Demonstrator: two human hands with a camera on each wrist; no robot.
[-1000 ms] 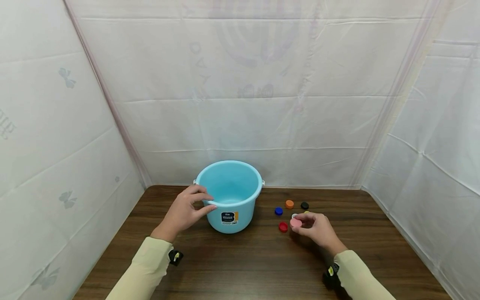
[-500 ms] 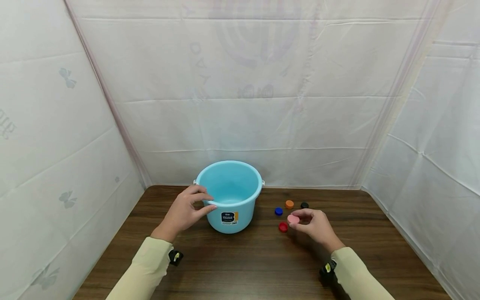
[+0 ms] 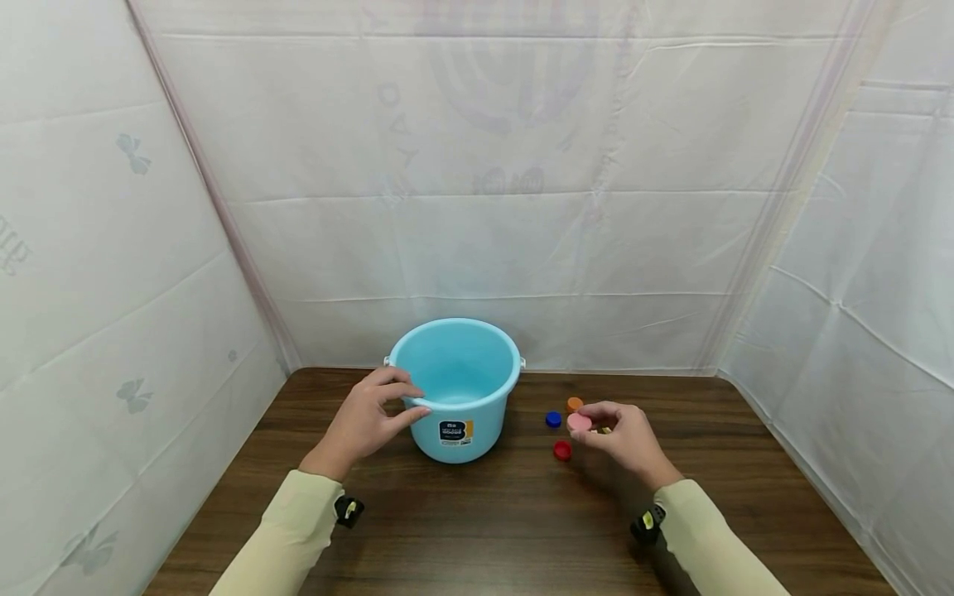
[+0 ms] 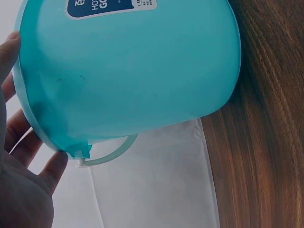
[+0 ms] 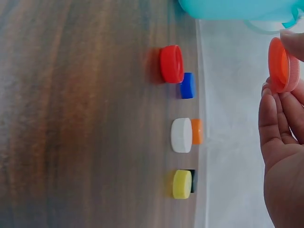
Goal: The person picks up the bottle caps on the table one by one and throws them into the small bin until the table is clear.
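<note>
A light blue bucket (image 3: 488,426) stands upright on the wooden table. My left hand (image 3: 361,424) holds its near-left rim, thumb outside and fingers over the edge; the left wrist view shows the bucket wall (image 4: 142,80) close up. Between thumb and fingers my right hand (image 3: 633,445) pinches a pink bottle cap (image 3: 578,422), raised above the table. That cap (image 5: 290,71) appears orange-pink in the right wrist view, with a ridged side. Near it lie red (image 3: 562,450), blue (image 3: 553,420) and orange caps (image 3: 575,405). A yellow cap (image 3: 606,430) is mostly covered by the right hand.
The right wrist view also shows a white cap (image 5: 181,135) and a black cap (image 5: 193,181) partly behind the yellow one. White sheeting (image 3: 477,248) hangs behind the table and along both sides. The bucket's handle (image 4: 114,154) hangs behind it.
My right hand has moved slightly left and farther from me, carrying the pink cap upward off the spot by the white cap. The left hand and the bucket have stayed put.
</note>
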